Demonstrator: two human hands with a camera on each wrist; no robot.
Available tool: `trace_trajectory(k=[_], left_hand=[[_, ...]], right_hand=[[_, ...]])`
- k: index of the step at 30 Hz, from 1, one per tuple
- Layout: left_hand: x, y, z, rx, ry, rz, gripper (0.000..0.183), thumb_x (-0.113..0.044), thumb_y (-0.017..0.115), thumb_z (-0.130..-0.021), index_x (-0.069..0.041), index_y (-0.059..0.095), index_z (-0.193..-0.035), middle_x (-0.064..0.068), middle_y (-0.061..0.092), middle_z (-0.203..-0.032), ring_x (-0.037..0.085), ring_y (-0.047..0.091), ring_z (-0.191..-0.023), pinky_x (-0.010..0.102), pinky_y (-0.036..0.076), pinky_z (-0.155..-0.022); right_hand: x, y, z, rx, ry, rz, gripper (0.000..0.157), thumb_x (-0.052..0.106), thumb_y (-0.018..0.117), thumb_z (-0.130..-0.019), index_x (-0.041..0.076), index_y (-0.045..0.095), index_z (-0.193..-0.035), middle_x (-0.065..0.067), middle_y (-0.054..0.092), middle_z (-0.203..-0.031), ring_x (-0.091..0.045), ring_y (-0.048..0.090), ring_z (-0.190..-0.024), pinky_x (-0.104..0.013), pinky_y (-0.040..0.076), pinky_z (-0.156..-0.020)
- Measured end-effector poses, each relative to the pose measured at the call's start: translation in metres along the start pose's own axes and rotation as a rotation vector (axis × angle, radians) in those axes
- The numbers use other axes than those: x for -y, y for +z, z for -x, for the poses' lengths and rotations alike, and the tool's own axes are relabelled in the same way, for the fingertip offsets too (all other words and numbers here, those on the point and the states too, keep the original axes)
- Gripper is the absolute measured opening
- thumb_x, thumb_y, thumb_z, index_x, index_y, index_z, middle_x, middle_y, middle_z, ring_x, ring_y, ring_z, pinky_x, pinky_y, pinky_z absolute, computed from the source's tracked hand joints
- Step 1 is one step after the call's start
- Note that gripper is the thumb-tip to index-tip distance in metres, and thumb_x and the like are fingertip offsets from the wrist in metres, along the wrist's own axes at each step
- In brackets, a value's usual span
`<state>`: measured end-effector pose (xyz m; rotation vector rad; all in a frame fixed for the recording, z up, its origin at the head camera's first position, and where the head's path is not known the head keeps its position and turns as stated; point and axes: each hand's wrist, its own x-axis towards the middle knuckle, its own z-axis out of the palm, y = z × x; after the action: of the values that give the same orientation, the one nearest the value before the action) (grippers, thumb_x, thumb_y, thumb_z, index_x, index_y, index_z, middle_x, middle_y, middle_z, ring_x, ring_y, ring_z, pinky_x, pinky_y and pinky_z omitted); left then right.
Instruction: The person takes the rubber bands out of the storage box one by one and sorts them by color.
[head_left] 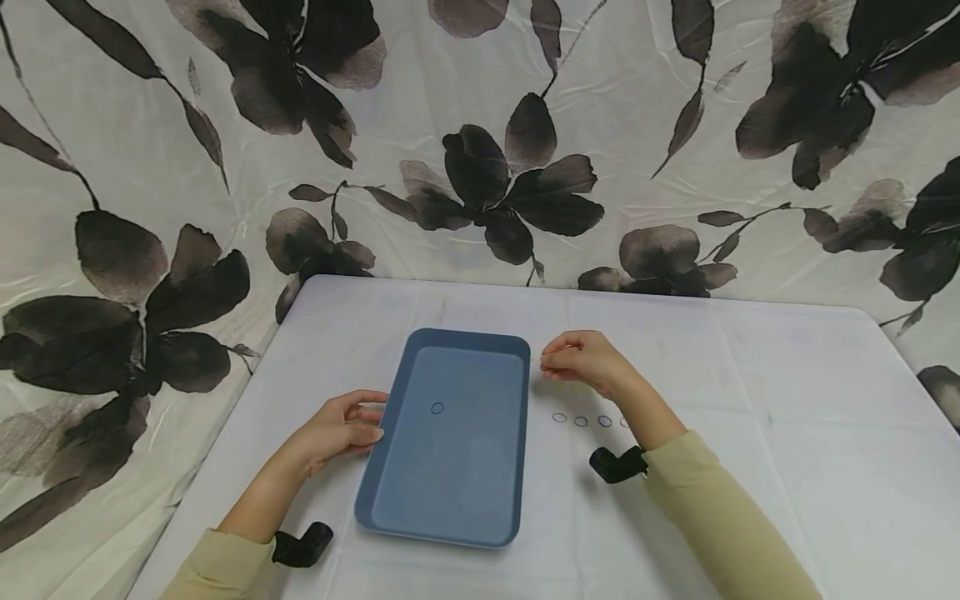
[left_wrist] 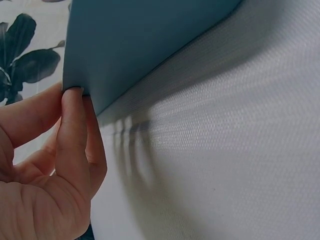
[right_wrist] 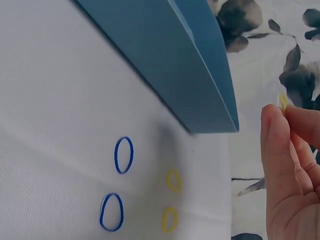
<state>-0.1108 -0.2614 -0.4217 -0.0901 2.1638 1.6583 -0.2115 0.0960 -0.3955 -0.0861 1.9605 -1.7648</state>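
A shallow blue tray (head_left: pixel 450 500) lies on the white table, and one thin blue loop (head_left: pixel 437 408) rests inside it. At the tray's left side, my left hand (head_left: pixel 337 429) holds the rim; the left wrist view has its fingertips (left_wrist: pixel 75 97) at the tray's edge. Just off the right rim, my right hand (head_left: pixel 588 360) is raised above the table. Between thumb and finger it pinches a small yellow loop (right_wrist: pixel 283 101), like a thin rubber band. Below this hand lie several blue loops (head_left: pixel 581 422) in a row. Two yellow loops (right_wrist: pixel 173 180) lie beside them in the right wrist view.
The white table (head_left: pixel 750 375) reaches back to a hanging cloth (head_left: pixel 637 100) with dark flowers. Black wrist mounts (head_left: pixel 303 546) stick out below both wrists, the right one (head_left: pixel 617 465) close to the blue loops.
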Motion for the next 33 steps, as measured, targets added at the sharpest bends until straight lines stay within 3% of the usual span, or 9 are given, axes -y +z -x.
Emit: trace_trajectory(k=[9, 17, 33], left_hand=[[-0.002, 0.001, 0.001, 0.001, -0.007, -0.005, 0.060, 0.004, 0.062, -0.082, 0.007, 0.036, -0.136, 0.021, 0.052, -0.110, 0.016, 0.059, -0.082, 0.029, 0.051, -0.070], [-0.003, 0.001, 0.003, 0.008, -0.003, -0.007, 0.060, 0.002, 0.062, -0.083, 0.006, 0.036, -0.137, 0.024, 0.050, -0.116, 0.018, 0.059, -0.087, 0.031, 0.051, -0.072], [0.001, -0.001, 0.008, 0.007, -0.004, 0.020, 0.063, 0.003, 0.063, -0.082, 0.007, 0.034, -0.137, 0.019, 0.052, -0.110, 0.015, 0.059, -0.083, 0.029, 0.051, -0.070]], right_hand=[[-0.004, -0.018, 0.008, -0.009, -0.011, -0.045, 0.008, 0.000, 0.059, -0.088, -0.005, 0.061, -0.093, -0.004, 0.067, -0.076, -0.013, 0.065, -0.068, -0.023, 0.053, -0.065], [-0.011, -0.035, 0.020, -0.019, -0.032, -0.027, 0.015, 0.001, 0.060, -0.088, -0.010, 0.059, -0.097, -0.004, 0.066, -0.075, -0.011, 0.063, -0.068, -0.023, 0.053, -0.067], [-0.041, -0.079, 0.036, -0.129, 0.061, 0.053, 0.004, 0.005, 0.063, -0.087, 0.004, 0.066, -0.085, 0.002, 0.063, -0.071, -0.008, 0.057, -0.064, -0.020, 0.049, -0.062]])
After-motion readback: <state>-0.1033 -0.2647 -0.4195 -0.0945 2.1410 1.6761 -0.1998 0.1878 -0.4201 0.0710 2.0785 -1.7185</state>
